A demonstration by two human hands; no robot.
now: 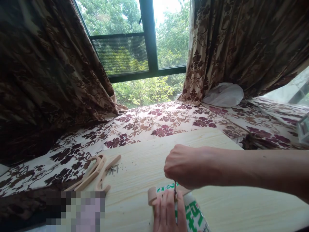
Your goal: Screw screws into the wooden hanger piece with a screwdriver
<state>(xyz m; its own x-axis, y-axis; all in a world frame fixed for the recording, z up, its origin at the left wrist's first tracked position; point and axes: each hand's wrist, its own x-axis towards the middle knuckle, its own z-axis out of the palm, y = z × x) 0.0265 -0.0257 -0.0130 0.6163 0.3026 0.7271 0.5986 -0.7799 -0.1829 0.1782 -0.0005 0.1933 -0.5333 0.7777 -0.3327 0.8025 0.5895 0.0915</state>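
Right hand (181, 166): closed round thin-shafted tool (175, 186), near-upright over wooden piece (152, 195), across its long axis | left hand (169, 209): nearer, fingers on wooden piece, can't tell grasp

right grip (183, 165): fisted on thin-shafted tool (175, 185) | left grip (169, 211): touching wooden piece (152, 194) | curved parts (101, 174): on board (135, 170)

Bright window (149, 42) — dim curtains (48, 61)

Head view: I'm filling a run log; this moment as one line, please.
right hand: closed around tool; left hand: on wooden piece; nearby: printed bag; table: curved wooden parts, screws
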